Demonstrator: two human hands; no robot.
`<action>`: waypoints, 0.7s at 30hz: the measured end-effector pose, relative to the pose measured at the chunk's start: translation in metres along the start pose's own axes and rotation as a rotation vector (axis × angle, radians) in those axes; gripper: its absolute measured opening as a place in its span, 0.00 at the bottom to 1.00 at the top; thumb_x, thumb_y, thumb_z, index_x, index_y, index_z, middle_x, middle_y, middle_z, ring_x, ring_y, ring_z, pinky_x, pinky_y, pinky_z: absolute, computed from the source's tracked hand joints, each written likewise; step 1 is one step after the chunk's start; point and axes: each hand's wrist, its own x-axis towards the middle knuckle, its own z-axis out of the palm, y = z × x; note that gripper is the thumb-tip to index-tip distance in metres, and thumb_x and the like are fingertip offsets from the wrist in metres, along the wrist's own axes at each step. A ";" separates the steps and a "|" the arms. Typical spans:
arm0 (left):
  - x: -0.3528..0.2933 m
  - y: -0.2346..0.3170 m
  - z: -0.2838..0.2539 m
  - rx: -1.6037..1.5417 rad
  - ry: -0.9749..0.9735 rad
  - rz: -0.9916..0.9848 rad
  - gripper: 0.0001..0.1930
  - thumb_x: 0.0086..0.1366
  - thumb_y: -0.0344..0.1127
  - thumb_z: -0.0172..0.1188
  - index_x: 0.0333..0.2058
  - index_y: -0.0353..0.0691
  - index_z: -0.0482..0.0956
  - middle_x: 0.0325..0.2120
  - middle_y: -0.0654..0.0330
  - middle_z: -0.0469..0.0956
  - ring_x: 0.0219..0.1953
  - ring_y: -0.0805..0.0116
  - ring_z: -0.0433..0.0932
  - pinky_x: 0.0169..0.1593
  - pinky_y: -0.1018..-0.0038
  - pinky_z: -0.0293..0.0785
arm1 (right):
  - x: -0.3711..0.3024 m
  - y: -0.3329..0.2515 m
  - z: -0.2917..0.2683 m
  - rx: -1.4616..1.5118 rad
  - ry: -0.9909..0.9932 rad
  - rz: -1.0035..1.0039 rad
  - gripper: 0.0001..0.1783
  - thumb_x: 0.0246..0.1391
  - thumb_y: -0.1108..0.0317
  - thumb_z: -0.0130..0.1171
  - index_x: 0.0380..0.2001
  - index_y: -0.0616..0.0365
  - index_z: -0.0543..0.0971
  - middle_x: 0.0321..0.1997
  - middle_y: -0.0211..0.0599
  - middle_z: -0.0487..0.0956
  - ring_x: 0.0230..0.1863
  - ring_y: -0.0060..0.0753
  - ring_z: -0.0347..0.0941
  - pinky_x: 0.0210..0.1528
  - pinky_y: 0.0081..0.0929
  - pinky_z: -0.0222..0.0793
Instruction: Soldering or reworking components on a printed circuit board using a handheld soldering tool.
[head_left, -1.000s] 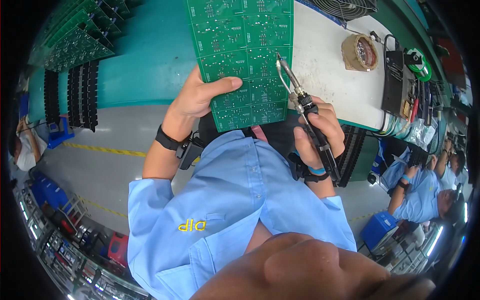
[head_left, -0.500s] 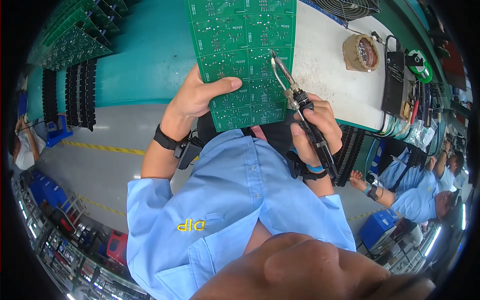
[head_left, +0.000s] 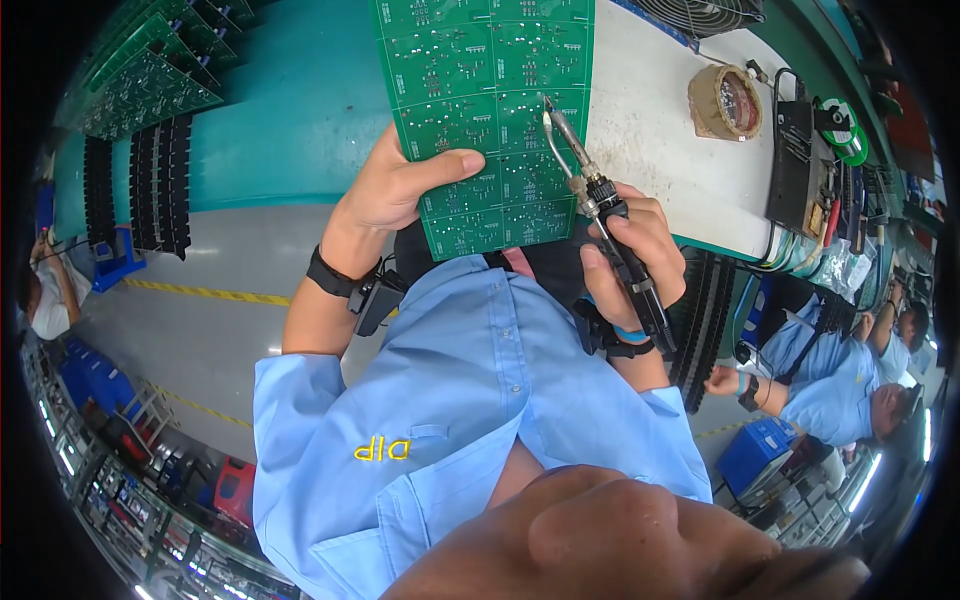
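A green circuit board panel point(head_left: 455, 65), divided into several smaller boards, is held at its left edge by my left hand point(head_left: 400, 185). The left thumb lies across its face and the other fingers are behind it. My right hand point(head_left: 640, 260) is closed round the black handle of a soldering iron point(head_left: 630, 270) with a thin metal solder-feed tube beside its tip. The tip points up and left and is at the panel's right half, near its middle; whether it touches cannot be made out.
Racks of upright green boards point(head_left: 150, 85) and black slotted rails point(head_left: 160, 190) are at the left of the teal bench mat point(head_left: 290, 130). To the right are a round brown tub point(head_left: 725, 103), a green solder spool point(head_left: 845, 133), a black box point(head_left: 793, 165) and a fan point(head_left: 700, 15). Co-workers point(head_left: 835, 390) sit further right.
The panel and the iron have barely shifted; both hands keep their grips. At the right, a co-worker's hand has lowered slightly beside the black rail.
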 end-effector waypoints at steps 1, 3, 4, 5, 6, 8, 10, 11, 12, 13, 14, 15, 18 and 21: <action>0.000 0.000 0.001 -0.008 -0.002 0.002 0.22 0.62 0.20 0.62 0.55 0.33 0.74 0.48 0.56 0.81 0.48 0.68 0.80 0.51 0.70 0.78 | 0.000 0.000 0.000 0.000 0.000 0.001 0.21 0.47 0.75 0.67 0.46 0.62 0.76 0.29 0.44 0.81 0.34 0.44 0.78 0.54 0.60 0.73; 0.000 -0.001 0.001 -0.023 -0.003 0.008 0.22 0.62 0.20 0.62 0.55 0.34 0.74 0.48 0.56 0.81 0.48 0.68 0.80 0.51 0.70 0.78 | -0.002 0.000 0.001 0.004 0.007 -0.002 0.21 0.47 0.75 0.67 0.46 0.62 0.76 0.29 0.44 0.81 0.34 0.44 0.78 0.54 0.60 0.73; 0.000 0.000 0.002 -0.023 -0.003 0.008 0.22 0.62 0.20 0.62 0.55 0.34 0.74 0.48 0.56 0.81 0.48 0.68 0.80 0.51 0.70 0.78 | -0.002 0.000 0.001 0.006 0.011 -0.004 0.21 0.47 0.74 0.67 0.46 0.62 0.76 0.29 0.44 0.81 0.34 0.44 0.78 0.54 0.60 0.73; 0.000 0.000 0.002 -0.024 -0.002 0.005 0.22 0.62 0.20 0.62 0.55 0.34 0.74 0.48 0.56 0.81 0.48 0.68 0.80 0.51 0.70 0.78 | -0.002 0.000 0.001 0.006 0.011 -0.003 0.21 0.47 0.74 0.67 0.46 0.62 0.76 0.29 0.44 0.81 0.34 0.44 0.78 0.54 0.60 0.73; 0.000 0.000 0.002 -0.026 -0.001 0.002 0.21 0.62 0.20 0.62 0.55 0.34 0.74 0.48 0.56 0.81 0.48 0.68 0.80 0.51 0.70 0.78 | -0.002 0.000 0.001 0.006 0.009 -0.004 0.21 0.47 0.75 0.67 0.46 0.62 0.76 0.29 0.44 0.81 0.34 0.44 0.78 0.53 0.60 0.73; 0.000 0.000 0.002 -0.028 0.000 0.000 0.21 0.62 0.20 0.62 0.55 0.34 0.74 0.48 0.56 0.81 0.48 0.68 0.80 0.51 0.70 0.78 | -0.002 0.000 0.000 0.005 0.006 -0.007 0.21 0.47 0.75 0.67 0.47 0.62 0.76 0.29 0.44 0.81 0.34 0.44 0.78 0.53 0.60 0.73; 0.000 -0.001 0.001 -0.012 0.004 0.005 0.21 0.62 0.20 0.62 0.55 0.34 0.74 0.48 0.56 0.81 0.48 0.68 0.80 0.51 0.70 0.77 | -0.002 0.000 0.000 0.002 0.007 -0.007 0.21 0.47 0.75 0.67 0.47 0.62 0.76 0.29 0.44 0.81 0.34 0.44 0.78 0.53 0.60 0.73; 0.000 -0.002 0.000 -0.004 0.006 0.007 0.21 0.62 0.20 0.62 0.55 0.34 0.74 0.48 0.56 0.81 0.48 0.68 0.80 0.51 0.70 0.77 | -0.002 0.000 0.000 -0.001 0.009 -0.008 0.21 0.47 0.75 0.67 0.47 0.62 0.76 0.29 0.44 0.81 0.33 0.45 0.78 0.53 0.60 0.73; 0.000 -0.002 0.000 -0.004 0.007 0.008 0.21 0.62 0.20 0.62 0.55 0.34 0.74 0.48 0.56 0.81 0.48 0.68 0.80 0.51 0.70 0.77 | -0.002 -0.001 0.000 -0.003 0.009 -0.008 0.21 0.48 0.75 0.67 0.47 0.62 0.76 0.29 0.44 0.81 0.33 0.45 0.78 0.53 0.61 0.73; 0.000 -0.003 -0.001 0.006 0.005 0.008 0.21 0.62 0.20 0.62 0.55 0.34 0.74 0.48 0.56 0.81 0.48 0.68 0.80 0.51 0.71 0.77 | -0.002 -0.001 0.000 -0.003 0.008 -0.009 0.21 0.48 0.75 0.67 0.47 0.62 0.76 0.29 0.44 0.81 0.33 0.45 0.78 0.53 0.61 0.73; 0.000 -0.003 -0.001 0.016 0.004 0.009 0.21 0.62 0.20 0.62 0.55 0.34 0.74 0.48 0.56 0.81 0.48 0.69 0.80 0.52 0.71 0.77 | -0.002 -0.002 0.000 -0.002 0.010 -0.010 0.21 0.48 0.74 0.67 0.47 0.62 0.76 0.29 0.44 0.81 0.33 0.45 0.78 0.53 0.61 0.73; 0.000 -0.003 -0.002 0.026 0.003 0.009 0.21 0.62 0.20 0.62 0.55 0.34 0.74 0.48 0.57 0.81 0.48 0.69 0.80 0.52 0.71 0.77 | -0.002 -0.002 0.000 0.000 0.013 -0.012 0.21 0.48 0.74 0.67 0.47 0.62 0.76 0.29 0.44 0.81 0.33 0.45 0.77 0.53 0.61 0.73; 0.000 -0.002 -0.001 0.034 0.001 0.005 0.22 0.62 0.20 0.62 0.55 0.34 0.74 0.48 0.57 0.81 0.48 0.70 0.80 0.52 0.71 0.77 | -0.002 -0.003 0.000 -0.002 0.014 -0.016 0.21 0.49 0.74 0.67 0.47 0.62 0.76 0.29 0.44 0.80 0.33 0.44 0.77 0.53 0.60 0.73; 0.000 -0.001 0.001 0.024 -0.002 0.009 0.22 0.62 0.21 0.62 0.56 0.34 0.74 0.48 0.57 0.80 0.48 0.70 0.79 0.52 0.72 0.76 | -0.002 -0.004 0.000 -0.005 0.011 -0.024 0.21 0.50 0.73 0.67 0.48 0.62 0.76 0.29 0.44 0.80 0.33 0.44 0.77 0.53 0.60 0.73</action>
